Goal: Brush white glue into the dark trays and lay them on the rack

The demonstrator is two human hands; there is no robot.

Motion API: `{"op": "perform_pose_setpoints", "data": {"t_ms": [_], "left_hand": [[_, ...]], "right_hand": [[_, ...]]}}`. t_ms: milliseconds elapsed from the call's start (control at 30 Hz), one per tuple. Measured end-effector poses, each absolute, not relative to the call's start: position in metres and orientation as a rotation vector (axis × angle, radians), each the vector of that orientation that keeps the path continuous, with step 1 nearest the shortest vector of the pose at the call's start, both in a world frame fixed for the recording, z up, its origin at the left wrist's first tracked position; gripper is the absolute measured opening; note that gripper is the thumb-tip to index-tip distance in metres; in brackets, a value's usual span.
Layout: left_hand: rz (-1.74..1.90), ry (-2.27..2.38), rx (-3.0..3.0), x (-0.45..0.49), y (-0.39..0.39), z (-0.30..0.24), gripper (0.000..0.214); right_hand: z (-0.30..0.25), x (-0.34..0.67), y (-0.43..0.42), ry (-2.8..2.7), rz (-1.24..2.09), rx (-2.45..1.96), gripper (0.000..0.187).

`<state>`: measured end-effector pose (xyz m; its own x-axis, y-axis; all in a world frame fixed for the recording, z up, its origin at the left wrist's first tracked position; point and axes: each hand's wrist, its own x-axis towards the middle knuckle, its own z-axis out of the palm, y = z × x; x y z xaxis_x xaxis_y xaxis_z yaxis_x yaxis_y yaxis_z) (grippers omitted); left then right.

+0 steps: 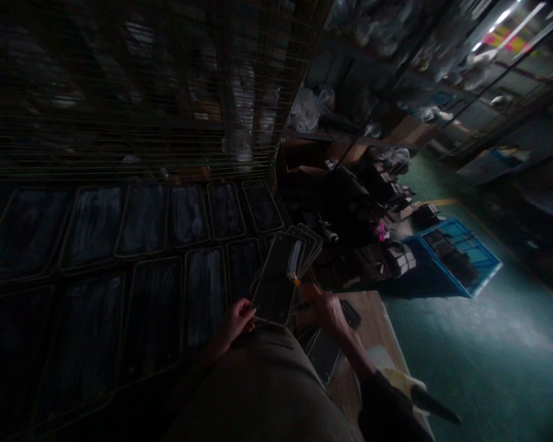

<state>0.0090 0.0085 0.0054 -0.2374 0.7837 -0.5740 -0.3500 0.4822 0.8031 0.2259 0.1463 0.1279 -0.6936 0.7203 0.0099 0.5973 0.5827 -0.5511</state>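
My left hand (236, 322) grips the near end of a stack of flat dark trays (276, 276) with pale rims, fanned out toward the far right. My right hand (325, 307) reaches to the right edge of the stack, fingers pinched near a small orange-tipped thing (297, 282) that I cannot make out. The scene is very dark. Two rows of similar dark trays (142, 221) lie side by side on the surface ahead and to the left.
A wire mesh rack (142, 92) stands behind the trays. A wooden board (373, 325) lies under my right forearm. To the right are cardboard boxes (410, 132), clutter, a blue crate (461, 255) and green floor (488, 356).
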Motion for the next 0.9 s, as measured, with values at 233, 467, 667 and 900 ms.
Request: {"op": "perform_pose_setpoints", "data": {"t_ms": [233,467,667,900], "left_hand": [[1.105,1.441,0.416,0.007,0.007,0.001,0.038],[1.1,1.43,0.428,0.005,0.006,0.003,0.035],[1.13,1.42,0.442,0.005,0.006,-0.002,0.035],[1.143,1.41,0.433,0.004,0.004,-0.006,0.034]], "right_hand": [[0.144,0.241,0.096,-2.461,1.354,-1.026,0.028],[0.12,0.22,0.146,-2.288,1.536,-0.949,0.032],[0.106,0.196,0.219,-2.245,0.987,-1.065,0.031],[0.11,0.167,0.245,-2.377,0.65,-1.057,0.03]]}}
